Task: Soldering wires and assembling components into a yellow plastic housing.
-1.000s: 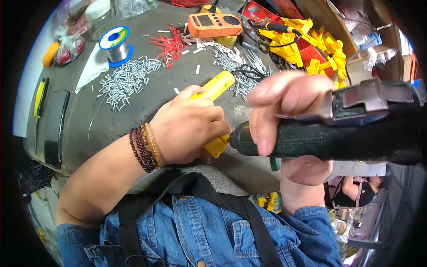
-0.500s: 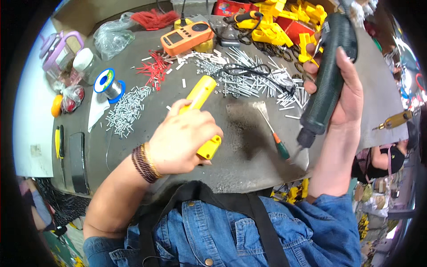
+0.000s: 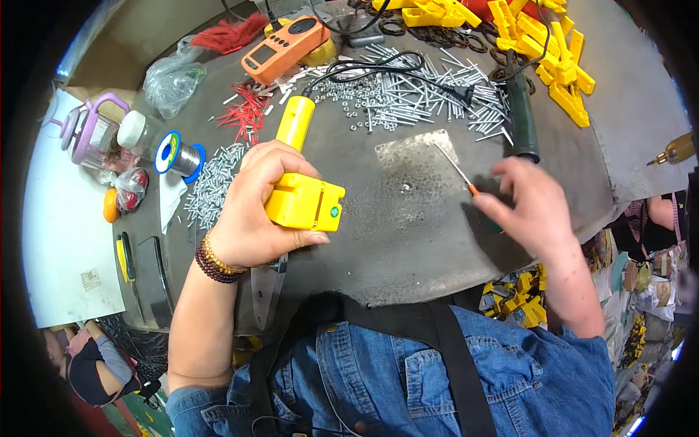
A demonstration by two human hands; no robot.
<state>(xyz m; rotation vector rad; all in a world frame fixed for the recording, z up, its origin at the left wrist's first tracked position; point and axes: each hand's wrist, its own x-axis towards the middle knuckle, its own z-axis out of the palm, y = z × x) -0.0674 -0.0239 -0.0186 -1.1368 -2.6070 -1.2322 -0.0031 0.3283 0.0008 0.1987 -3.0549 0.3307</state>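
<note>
My left hand [image 3: 255, 204] is closed around a yellow plastic tool housing [image 3: 306, 202], its round handle angled up and away. A flat grey metal piece with holes [image 3: 266, 293] shows below that wrist; whether it joins the housing I cannot tell. My right hand [image 3: 531, 207] hovers with fingers apart, thumb beside the orange part of a screwdriver [image 3: 472, 190]. The screwdriver's green grip is mostly hidden under the hand, and its thin shaft points to a worn metal plate [image 3: 408, 154]. Just beyond the right hand is a dark electric screwdriver [image 3: 522, 120].
Loose long screws [image 3: 400, 95], short screws [image 3: 211, 186] and red pieces [image 3: 244, 113] lie in piles. A solder spool [image 3: 178, 156], an orange meter [image 3: 280, 51] and a jar [image 3: 138, 135] stand left. Yellow housings [image 3: 561, 62] fill the back right. A black cord [image 3: 393, 62] crosses the screws.
My right hand has let go of the electric screwdriver and moved down to the hand screwdriver. My left hand has turned the yellow housing, showing its boxy end. The whole view has shifted.
</note>
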